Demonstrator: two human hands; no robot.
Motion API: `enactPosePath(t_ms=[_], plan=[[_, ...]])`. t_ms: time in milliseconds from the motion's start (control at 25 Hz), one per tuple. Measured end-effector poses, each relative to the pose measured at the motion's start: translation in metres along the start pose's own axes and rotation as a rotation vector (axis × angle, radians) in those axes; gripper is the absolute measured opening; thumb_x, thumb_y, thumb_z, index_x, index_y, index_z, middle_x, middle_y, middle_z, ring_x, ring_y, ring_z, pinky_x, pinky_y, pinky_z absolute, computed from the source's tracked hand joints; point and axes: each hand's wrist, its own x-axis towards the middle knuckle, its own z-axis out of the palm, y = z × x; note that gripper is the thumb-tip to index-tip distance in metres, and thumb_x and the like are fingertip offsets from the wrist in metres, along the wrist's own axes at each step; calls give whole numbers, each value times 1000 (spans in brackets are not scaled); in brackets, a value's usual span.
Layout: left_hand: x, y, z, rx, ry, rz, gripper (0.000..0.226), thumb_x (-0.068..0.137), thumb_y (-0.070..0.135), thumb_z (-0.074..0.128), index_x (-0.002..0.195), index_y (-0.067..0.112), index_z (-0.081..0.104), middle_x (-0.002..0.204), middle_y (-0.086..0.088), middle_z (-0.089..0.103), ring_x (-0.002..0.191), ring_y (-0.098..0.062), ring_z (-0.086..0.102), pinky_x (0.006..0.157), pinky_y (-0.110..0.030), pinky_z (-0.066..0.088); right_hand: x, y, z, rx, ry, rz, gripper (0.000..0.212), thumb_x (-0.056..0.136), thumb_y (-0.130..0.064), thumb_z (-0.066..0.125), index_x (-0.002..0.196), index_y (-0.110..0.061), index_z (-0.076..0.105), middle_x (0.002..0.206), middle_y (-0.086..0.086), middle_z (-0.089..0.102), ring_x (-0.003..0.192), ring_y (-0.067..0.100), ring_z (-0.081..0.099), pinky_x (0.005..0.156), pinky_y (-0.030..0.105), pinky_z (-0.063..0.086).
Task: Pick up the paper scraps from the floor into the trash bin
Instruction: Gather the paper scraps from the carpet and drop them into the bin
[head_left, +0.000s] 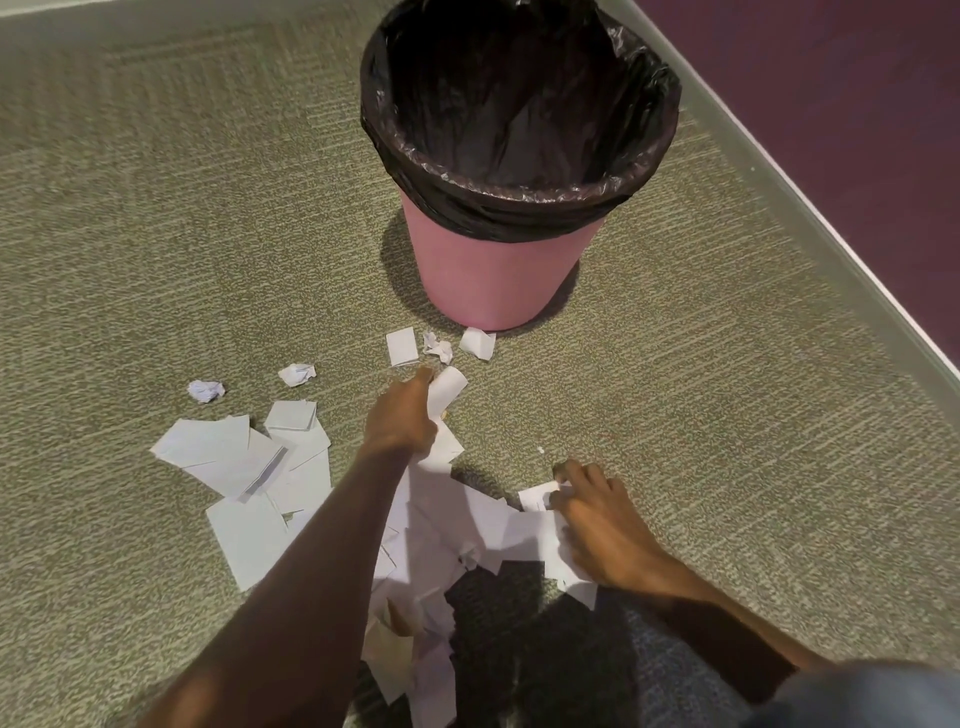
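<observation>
A pink trash bin (488, 280) lined with a black bag stands on the carpet ahead of me. White paper scraps lie in front of it: a flat pile (249, 467) at the left, a larger heap (447, 530) under my arms, small crumpled balls (205, 391) and loose squares (401, 346) near the bin's base. My left hand (402, 413) is closed on a curled white scrap (448, 387) just short of the bin. My right hand (597, 519) presses down on the heap's right edge, fingers curled over a sheet (537, 496).
Grey-green carpet covers the floor. A pale baseboard (810, 208) runs diagonally at the right, with a dark purple wall (857, 93) behind it. My knee in dark cloth (862, 696) shows at the bottom right.
</observation>
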Motion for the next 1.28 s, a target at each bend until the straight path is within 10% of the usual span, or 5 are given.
enactPosePath(t_ms=[240, 480, 760, 1040, 1280], plan=[[9, 0, -42, -297, -167, 107, 19, 71, 15, 84, 75, 12, 67, 70, -5, 65, 69, -22, 63, 59, -25, 43, 10, -5, -10, 118, 4, 98, 63, 78, -7, 67, 133, -20, 39, 130, 5, 38, 107, 23, 41, 88, 38, 44], [-26, 8, -199, -528, -430, 160, 25, 68, 22, 84, 87, 10, 73, 79, -3, 77, 72, -18, 74, 55, -22, 55, 26, 3, -16, 98, -135, 123, 59, 71, -7, 75, 121, -16, 43, 121, 6, 46, 103, 26, 44, 72, 34, 33], [-43, 95, -322, -625, 271, 691, 31, 80, 32, 76, 106, 20, 66, 89, 9, 70, 57, -1, 59, 37, -17, 36, 29, 6, -17, -14, -213, 123, 35, 75, -12, 71, 110, -15, 66, 119, 6, 53, 112, 29, 49, 88, 42, 40], [25, 146, -300, -317, 281, 394, 63, 74, 28, 83, 126, 5, 55, 107, -17, 65, 69, -24, 69, 44, -27, 57, 32, 18, -48, 158, -154, 128, 42, 87, -3, 58, 127, -15, 55, 109, 11, 67, 100, 29, 64, 80, 37, 51], [36, 77, -278, -658, 972, 171, 13, 80, 26, 60, 90, 18, 65, 85, 4, 66, 76, -7, 61, 71, -29, 56, 18, 13, -119, 436, -146, -39, 33, 90, -26, 69, 120, -20, 57, 108, -12, 58, 97, 8, 57, 76, 27, 41]])
